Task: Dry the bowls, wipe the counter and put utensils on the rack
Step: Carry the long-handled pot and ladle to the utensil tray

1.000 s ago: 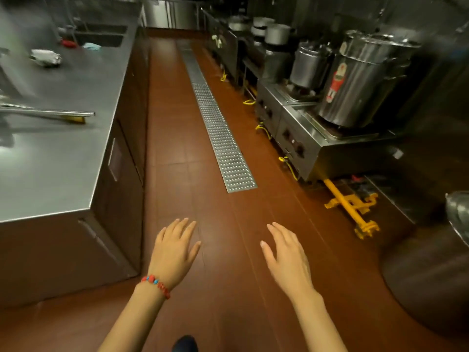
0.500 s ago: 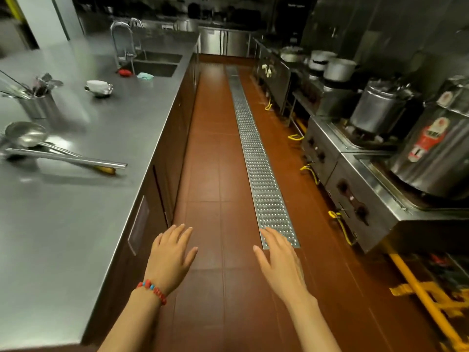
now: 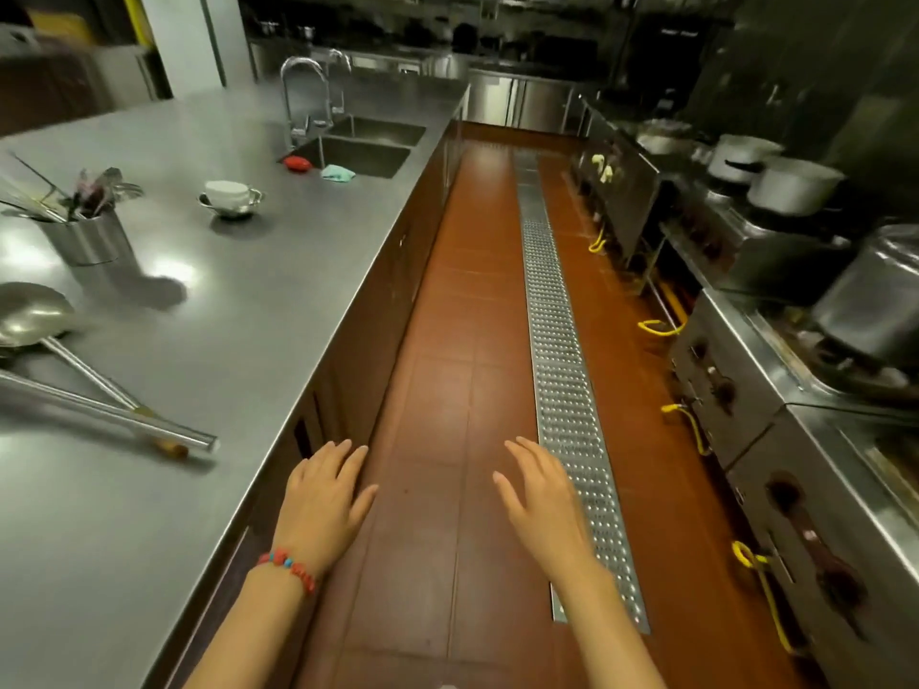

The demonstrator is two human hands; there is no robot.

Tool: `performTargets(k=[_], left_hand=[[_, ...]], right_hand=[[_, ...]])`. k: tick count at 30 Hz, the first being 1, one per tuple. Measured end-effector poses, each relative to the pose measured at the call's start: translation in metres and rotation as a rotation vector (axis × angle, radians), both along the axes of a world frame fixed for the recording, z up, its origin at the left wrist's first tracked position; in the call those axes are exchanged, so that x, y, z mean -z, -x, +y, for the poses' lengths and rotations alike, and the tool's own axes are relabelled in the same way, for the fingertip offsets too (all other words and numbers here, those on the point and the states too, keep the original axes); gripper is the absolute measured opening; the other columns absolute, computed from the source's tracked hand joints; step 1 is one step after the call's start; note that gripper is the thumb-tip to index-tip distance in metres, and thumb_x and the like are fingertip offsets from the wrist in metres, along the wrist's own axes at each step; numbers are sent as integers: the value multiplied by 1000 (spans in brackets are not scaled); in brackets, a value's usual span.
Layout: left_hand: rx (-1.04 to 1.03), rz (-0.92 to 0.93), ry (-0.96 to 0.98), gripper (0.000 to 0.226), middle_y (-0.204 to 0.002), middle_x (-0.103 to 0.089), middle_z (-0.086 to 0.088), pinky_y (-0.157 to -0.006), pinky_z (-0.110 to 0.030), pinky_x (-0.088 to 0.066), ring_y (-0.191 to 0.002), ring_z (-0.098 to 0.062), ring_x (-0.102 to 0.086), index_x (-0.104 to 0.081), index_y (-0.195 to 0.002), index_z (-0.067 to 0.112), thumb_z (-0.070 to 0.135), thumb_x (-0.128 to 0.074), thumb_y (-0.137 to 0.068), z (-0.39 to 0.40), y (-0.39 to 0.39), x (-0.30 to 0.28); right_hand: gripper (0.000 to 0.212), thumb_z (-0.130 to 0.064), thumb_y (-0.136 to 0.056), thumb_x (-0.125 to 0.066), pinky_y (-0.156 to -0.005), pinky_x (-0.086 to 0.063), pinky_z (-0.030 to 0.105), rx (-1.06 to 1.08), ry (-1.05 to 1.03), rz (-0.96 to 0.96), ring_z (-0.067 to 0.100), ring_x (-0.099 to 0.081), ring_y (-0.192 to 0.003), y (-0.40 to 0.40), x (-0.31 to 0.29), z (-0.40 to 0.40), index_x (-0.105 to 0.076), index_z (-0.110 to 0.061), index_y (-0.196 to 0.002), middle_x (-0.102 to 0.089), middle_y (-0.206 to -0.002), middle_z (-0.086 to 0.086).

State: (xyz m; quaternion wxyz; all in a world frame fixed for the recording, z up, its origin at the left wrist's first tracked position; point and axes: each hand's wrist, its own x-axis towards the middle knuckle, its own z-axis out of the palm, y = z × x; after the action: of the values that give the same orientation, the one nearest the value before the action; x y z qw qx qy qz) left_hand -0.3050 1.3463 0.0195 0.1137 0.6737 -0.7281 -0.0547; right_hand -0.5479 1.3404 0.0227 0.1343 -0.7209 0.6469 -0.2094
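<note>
My left hand (image 3: 325, 499) and my right hand (image 3: 539, 499) hover open and empty over the red floor, beside the steel counter (image 3: 238, 310). On the counter a white bowl sits stacked in a metal bowl (image 3: 230, 197). A steel utensil holder (image 3: 89, 233) with several utensils stands further left. A large ladle (image 3: 35, 313) and long metal handles (image 3: 109, 415) lie near the left edge. A teal cloth (image 3: 338, 173) and a red scrubber (image 3: 297, 163) rest by the sink (image 3: 358, 156).
A long metal floor drain (image 3: 562, 370) runs down the aisle. Stoves with large pots (image 3: 790, 184) and yellow hoses (image 3: 691, 425) line the right side. A tall tap (image 3: 303, 92) rises over the sink. Cabinets close off the far end.
The view has swung left and up, bringing the counter, sink and bowls into sight. Both hands stay open and empty in front of me, now closer to the counter's edge.
</note>
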Motion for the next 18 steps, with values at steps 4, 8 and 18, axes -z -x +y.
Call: performTargets(k=[4,8,18], left_hand=[[-93,51,18,68,-127,-57,-19,-99,-49,-42,-122,-37,-50,-56,-122,4,48,-26,-81,-68,-4,-16],[-232,82,6,56,-120,-60,-18,-94,-47,-45,-114,-35,-56,-59,-119,4,40,-39,-82,-120,-33,-24],[-549,62,48,50,-140,-44,-11,-108,-39,-26,-132,-26,-37,-43,-134,13,39,-44,-91,-200,-139,4]], right_hand=[[48,-38,-94,-43,-111,-23,27,-109,17,49,14,-31,-135,-9,-12,-100,-38,-18,-138,-39,-145,0],[46,-36,-94,-44,-110,-25,27,-236,35,51,15,-33,-134,-42,-22,-186,-40,-18,-136,-40,-145,0],[45,-36,-95,-43,-109,-24,24,-567,27,-16,12,-29,-136,-181,-11,-318,-40,-20,-137,-37,-146,-2]])
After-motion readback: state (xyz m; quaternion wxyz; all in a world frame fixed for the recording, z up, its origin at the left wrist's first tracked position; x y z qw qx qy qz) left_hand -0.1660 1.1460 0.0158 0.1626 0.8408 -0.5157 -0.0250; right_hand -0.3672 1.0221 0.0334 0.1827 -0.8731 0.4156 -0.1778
